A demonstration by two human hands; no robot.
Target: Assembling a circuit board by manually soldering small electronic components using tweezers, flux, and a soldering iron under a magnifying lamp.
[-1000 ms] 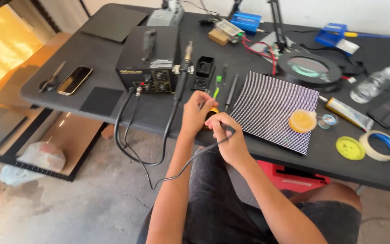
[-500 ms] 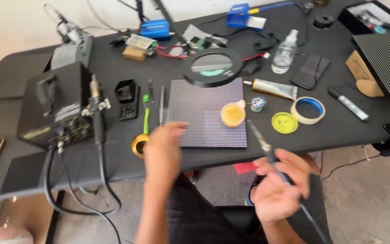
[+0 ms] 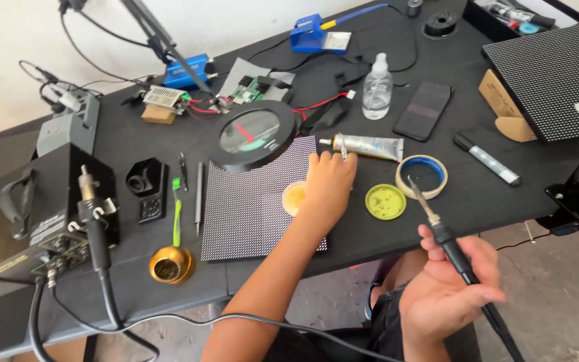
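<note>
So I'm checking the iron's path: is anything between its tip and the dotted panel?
Yes. The iron in the right hand points up near the tape roll. The yellow tin and the left hand lie between its tip and the panel.

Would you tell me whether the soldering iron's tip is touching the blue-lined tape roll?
Cannot tell. In the head view the soldering iron tip overlaps the tape roll rim, but the right hand holds it raised.

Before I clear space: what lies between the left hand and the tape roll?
In the head view, the yellow round tin lies between the left hand and the tape roll.
</note>
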